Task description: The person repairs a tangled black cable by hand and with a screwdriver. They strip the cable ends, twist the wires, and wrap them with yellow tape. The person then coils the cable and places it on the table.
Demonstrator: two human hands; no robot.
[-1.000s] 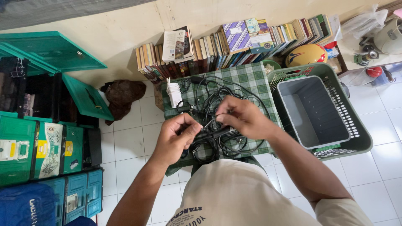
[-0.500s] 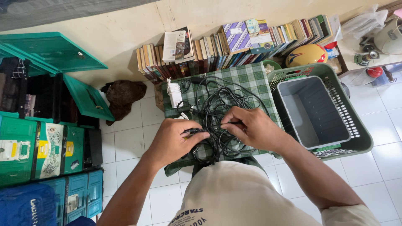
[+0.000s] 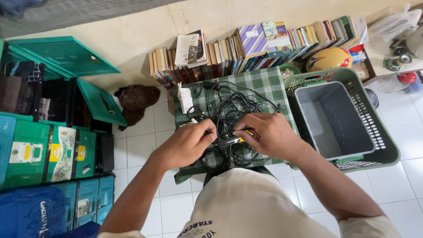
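The left hand and right hand sit close together over a tangle of black cables, both pinched on a short dark cable piece held between them. The tangle lies on a green checked cloth covering the surface. A grey bin stands inside a green basket just to the right, and a row of books lines the wall.

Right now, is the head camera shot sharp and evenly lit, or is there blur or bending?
Head view: soft even daylight, no glare; both hands, left hand and right hand, are sharp over the black cables; wide-lens bending curves the row of books and the floor tiles.
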